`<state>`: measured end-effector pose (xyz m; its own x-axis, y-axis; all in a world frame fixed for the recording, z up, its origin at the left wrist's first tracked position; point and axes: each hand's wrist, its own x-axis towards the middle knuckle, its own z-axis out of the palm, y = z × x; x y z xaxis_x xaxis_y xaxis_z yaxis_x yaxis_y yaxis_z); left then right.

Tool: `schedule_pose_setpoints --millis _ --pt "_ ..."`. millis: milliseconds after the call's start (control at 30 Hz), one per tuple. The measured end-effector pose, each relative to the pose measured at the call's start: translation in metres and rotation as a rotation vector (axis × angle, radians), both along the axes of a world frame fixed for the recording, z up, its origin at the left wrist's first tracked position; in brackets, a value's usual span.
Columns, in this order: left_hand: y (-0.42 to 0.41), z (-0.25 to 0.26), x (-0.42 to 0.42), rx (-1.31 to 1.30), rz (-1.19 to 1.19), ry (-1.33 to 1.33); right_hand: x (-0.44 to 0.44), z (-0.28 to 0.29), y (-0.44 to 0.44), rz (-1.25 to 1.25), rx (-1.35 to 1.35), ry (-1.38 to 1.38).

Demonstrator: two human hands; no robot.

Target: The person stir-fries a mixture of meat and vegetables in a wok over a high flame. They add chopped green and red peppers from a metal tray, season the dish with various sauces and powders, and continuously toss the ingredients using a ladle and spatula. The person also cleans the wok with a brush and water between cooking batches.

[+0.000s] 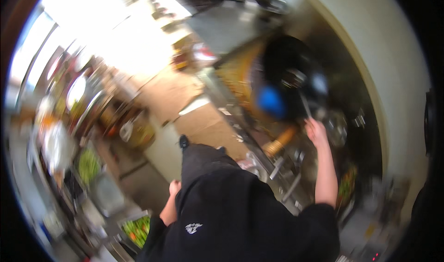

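My right hand (pixel 315 132) grips the thin metal handle of a ladle or wok spatula (pixel 305 104). Its far end reaches into a large black wok (pixel 288 57) on the stove, where blur hides its shape. A bright blue patch (pixel 271 101) shows at the wok's near side, too smeared to name. Below it, a thick wooden handle (pixel 282 141) sticks out towards the stove's front edge. My left hand (pixel 175 187) hangs beside my left hip with its fingers curled, and I see nothing in it.
Flattened cardboard (pixel 208 123) covers part of the floor. On the left, a crowded counter holds a tray of cut green vegetables (pixel 137 231), a container of greens (pixel 89 165) and a clear plastic bag (pixel 59 147). A steel worktop (pixel 229 26) adjoins the stove's far end.
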<state>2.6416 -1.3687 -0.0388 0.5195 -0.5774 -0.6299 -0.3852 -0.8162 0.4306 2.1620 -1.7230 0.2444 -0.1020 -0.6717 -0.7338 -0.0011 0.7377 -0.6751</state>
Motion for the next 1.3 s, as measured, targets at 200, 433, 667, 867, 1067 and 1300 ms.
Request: schedule_pose_setpoints --millis 200,433,667,867,1067,1300 --pt "0.018 0.048 0.057 -0.328 0.413 -0.427 0.021 -0.067 0.04 0.358 -0.475 1.053" --pt "0.055 0.131 0.178 -0.471 0.587 -0.986 0.031 -0.085 0.006 0.453 -0.31 1.43" --pt "0.039 0.113 0.323 -0.108 0.528 -0.803 0.138 -0.034 -0.013 0.355 -0.506 1.516" --pt "0.036 0.038 0.376 0.091 0.389 -0.652 0.217 -0.035 -0.033 0.381 -0.78 1.035" --pt "0.042 0.039 0.38 -0.146 0.448 -0.679 0.274 -0.039 -0.028 0.443 -0.793 0.678" --pt "0.053 0.027 0.389 -0.943 1.512 0.111 0.441 -0.053 -0.068 0.827 -0.726 0.521"
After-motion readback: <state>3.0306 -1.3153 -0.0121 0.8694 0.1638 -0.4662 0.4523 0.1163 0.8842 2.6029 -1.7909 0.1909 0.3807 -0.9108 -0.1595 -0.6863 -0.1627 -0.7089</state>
